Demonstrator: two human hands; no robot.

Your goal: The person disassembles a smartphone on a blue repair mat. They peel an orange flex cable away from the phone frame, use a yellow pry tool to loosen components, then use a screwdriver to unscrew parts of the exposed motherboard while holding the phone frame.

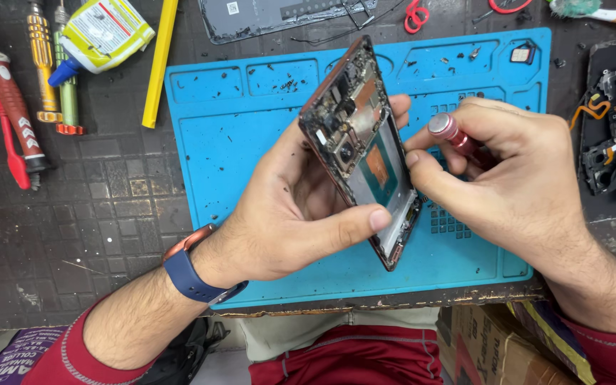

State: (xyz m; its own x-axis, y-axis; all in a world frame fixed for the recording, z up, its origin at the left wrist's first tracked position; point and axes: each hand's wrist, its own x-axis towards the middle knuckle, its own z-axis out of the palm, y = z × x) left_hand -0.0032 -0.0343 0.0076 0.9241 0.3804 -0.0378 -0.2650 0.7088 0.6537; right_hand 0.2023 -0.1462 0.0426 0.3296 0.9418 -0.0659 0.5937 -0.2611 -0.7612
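Table (108,207): dark, scuffed, with a grid-patterned top; tools lie scattered along its far edge.
Mat (251,128): blue work mat with moulded trays, flecked with dark crumbs, under both hands.
Phone frame (360,146): opened, back cover off, circuit boards and camera parts bared; held tilted on edge above the mat.
Left hand (294,207): its grip wraps the phone frame, thumb pressed on the near edge, fingers behind the far side; a blue-strapped watch (197,267) sits on the wrist.
Right hand (522,178): grip pinched tight on a red screwdriver (454,135), its tip hidden near the frame's right edge.
Loose tools: red (8,107), yellow (40,64) and green (68,93) drivers at far left, glue bottle (101,32) beside them.
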